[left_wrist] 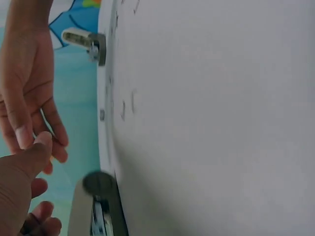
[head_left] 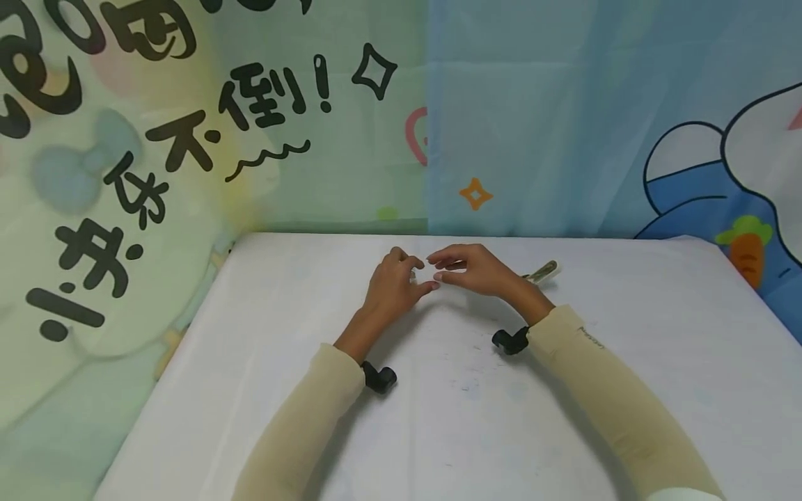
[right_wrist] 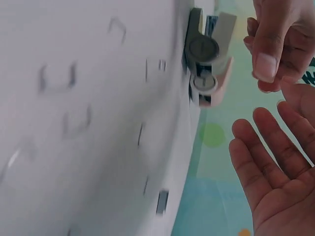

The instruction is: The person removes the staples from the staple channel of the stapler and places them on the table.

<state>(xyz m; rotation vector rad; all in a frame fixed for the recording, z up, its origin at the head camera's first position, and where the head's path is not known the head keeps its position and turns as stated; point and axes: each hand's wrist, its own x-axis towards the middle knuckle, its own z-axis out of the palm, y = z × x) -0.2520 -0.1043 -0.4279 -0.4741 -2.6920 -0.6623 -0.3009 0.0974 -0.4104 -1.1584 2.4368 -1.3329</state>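
Observation:
In the head view my left hand point(head_left: 393, 284) and right hand point(head_left: 473, 270) face each other above the far part of the table, fingertips close together. The left fingers curve loosely, with a gap to the thumb. My right hand, palm visible in the right wrist view, has its fingers extended and relaxed. Nothing shows in either hand. Behind the right wrist lies a stapler point(head_left: 544, 271), its long arm swung up. A grey and white stapler point(right_wrist: 224, 37) with a round hinge stands near the left hand, a pinkish one point(right_wrist: 224, 81) beside it.
Loose staples point(right_wrist: 74, 77) are scattered over the white tabletop point(head_left: 438, 431). A short strip of staples point(right_wrist: 162, 202) lies near the far edge. Printed cloth point(head_left: 532, 139) hangs behind the table. Small black cameras point(head_left: 380, 379) are worn on both wrists.

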